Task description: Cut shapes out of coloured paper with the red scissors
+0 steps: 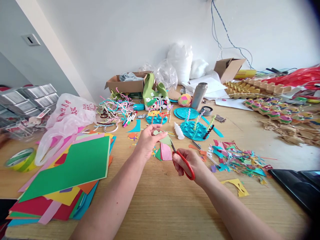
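My left hand (148, 140) pinches a small piece of light green paper (163, 138) over the middle of the table. My right hand (193, 163) grips scissors (190, 168) with red handles, their blades pointing up and left at the paper's right edge. How far the blades are parted is hard to make out. Below the green piece lie a pink paper cutout (165, 152) and a darker green scrap (158, 154). Just beyond my hands sits a white glue bottle (178, 130), beside blue painted discs (193, 130) with pipe cleaners standing on them.
Coloured paper sheets (75, 163) are piled at left, near a roll of tape (22, 158). Paper scraps (240, 158) are heaped at right, before a black device (290, 183). Behind stand a metal flask (199, 96), a green felt basket (150, 90) and tangled pipe cleaners (113, 111).
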Tool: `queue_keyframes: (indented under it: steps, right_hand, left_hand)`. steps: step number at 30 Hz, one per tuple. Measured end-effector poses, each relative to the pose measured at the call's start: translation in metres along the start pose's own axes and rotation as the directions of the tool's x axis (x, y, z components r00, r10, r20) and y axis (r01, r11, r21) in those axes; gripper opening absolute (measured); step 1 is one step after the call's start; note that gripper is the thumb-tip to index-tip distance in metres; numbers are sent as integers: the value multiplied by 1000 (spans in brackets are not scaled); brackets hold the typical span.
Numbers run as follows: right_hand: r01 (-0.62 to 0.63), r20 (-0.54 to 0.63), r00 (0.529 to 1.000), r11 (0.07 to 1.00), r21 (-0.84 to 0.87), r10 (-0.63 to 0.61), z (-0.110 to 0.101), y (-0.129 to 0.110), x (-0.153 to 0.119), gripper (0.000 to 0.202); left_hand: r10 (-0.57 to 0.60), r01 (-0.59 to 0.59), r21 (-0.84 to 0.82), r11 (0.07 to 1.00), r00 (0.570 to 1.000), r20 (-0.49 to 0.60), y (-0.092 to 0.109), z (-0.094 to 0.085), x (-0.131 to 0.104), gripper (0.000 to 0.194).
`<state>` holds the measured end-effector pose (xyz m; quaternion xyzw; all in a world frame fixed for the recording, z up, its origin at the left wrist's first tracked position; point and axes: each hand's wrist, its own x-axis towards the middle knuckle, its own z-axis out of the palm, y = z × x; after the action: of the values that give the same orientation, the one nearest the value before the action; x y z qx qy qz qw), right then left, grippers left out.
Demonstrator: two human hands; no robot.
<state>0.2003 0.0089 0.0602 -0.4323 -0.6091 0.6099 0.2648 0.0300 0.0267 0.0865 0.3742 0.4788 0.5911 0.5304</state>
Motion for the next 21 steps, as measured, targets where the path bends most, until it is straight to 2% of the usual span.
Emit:
queue_keyframes:
  steps: [4, 12, 21]
  right_hand:
    - [-2, 13, 1000, 1000, -7, 3, 0, 1, 0, 42]
    - [47, 27, 999, 999, 8, -47, -3, 0, -1, 42]
    - [57, 57, 997, 998, 28, -58, -3, 2, -1, 40]
  left_hand:
    - [25, -27, 81, 996, 999, 31, 0, -3, 1, 47]
    - [47, -58, 185, 981, 997, 66, 5, -9, 1, 37]
    - [-150, 98, 264, 960, 971, 186, 15, -17, -3, 27]
